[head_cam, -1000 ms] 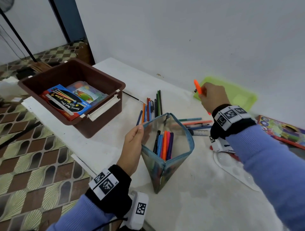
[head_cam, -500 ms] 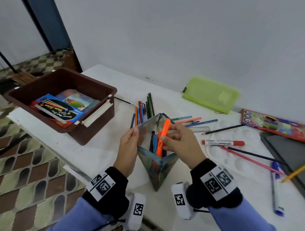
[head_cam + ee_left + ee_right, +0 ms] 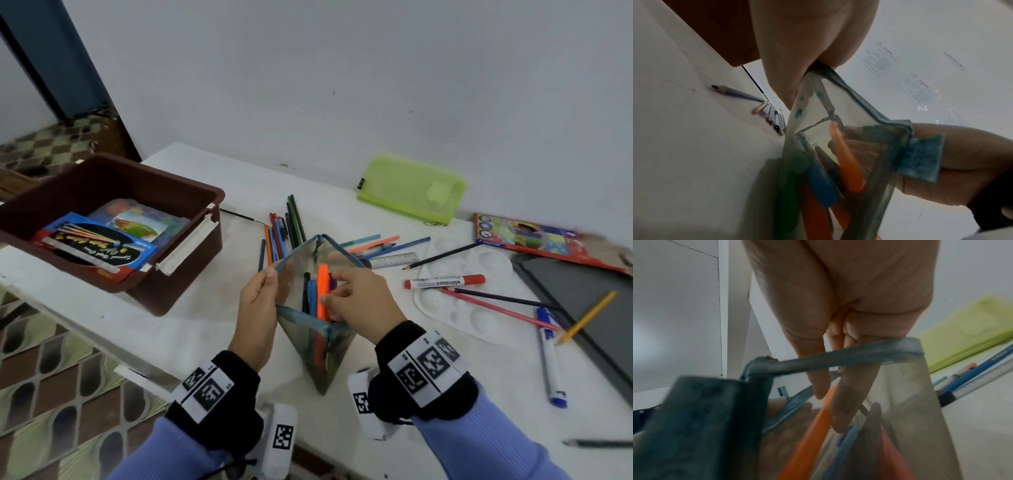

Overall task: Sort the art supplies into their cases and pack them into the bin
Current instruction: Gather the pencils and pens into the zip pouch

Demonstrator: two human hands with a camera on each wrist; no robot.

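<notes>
Clear soft plastic with a blue fabric rim, the pencil case stands point-down on the white surface. The left hand pinches one rim, seemingly to keep the mouth wide. The right hand pinches a smooth orange marker, half inside among other markers. Loose pencils lie beyond; the brown bin waits at left.

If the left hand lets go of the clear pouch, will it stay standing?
Probably not. The pouch looks soft and tapers to a narrow base, with the left hand holding its rim open. The pens inside stand tall, so it would likely tip.
</notes>
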